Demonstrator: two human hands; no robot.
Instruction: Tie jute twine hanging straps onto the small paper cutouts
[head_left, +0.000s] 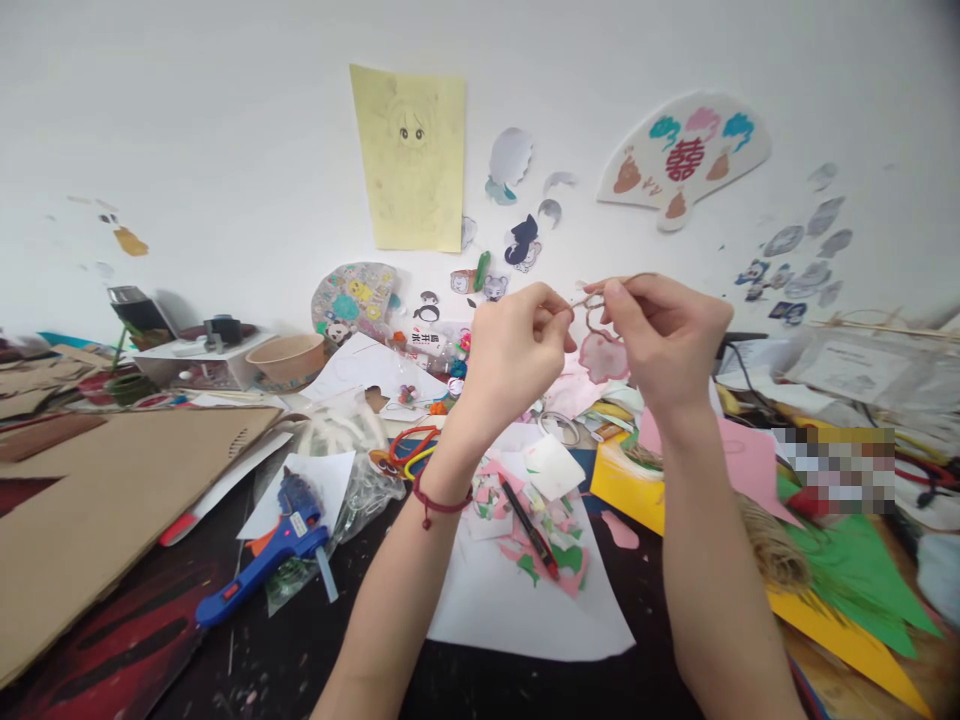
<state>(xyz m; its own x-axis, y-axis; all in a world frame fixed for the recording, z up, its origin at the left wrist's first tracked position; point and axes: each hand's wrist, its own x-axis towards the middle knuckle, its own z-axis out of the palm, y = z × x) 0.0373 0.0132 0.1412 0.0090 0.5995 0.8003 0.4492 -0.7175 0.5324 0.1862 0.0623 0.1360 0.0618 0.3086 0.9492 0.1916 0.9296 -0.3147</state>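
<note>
Brown twine (584, 301) runs sideways, pinched by left hand (517, 345) and right hand (666, 335).

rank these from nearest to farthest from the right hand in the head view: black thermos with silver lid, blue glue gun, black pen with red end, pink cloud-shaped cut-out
From the right hand:
1. pink cloud-shaped cut-out, just beside it
2. black pen with red end, on the white sheet
3. blue glue gun, left
4. black thermos with silver lid, far left
</note>
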